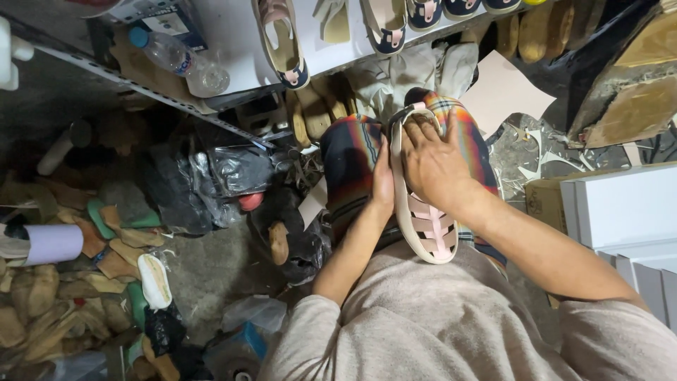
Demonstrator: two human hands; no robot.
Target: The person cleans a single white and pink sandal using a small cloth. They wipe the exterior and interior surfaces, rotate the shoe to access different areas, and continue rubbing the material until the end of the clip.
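A pink and cream strapped sandal (425,227) lies lengthwise on my lap, over striped multicoloured trousers (350,152). My right hand (431,164) presses flat on the sandal's far half, fingers spread over its heel strap. My left hand (383,182) grips the sandal's left edge from the side, thumb side against the sole. The sandal's woven toe straps show near my body.
A white shelf (233,35) ahead carries several more sandals (282,42) and a plastic bottle (180,60). Soles and cork insoles (113,247) litter the floor at left with black bags (190,183). White boxes (620,212) stand at right. A cardboard sheet (504,92) lies beyond my knees.
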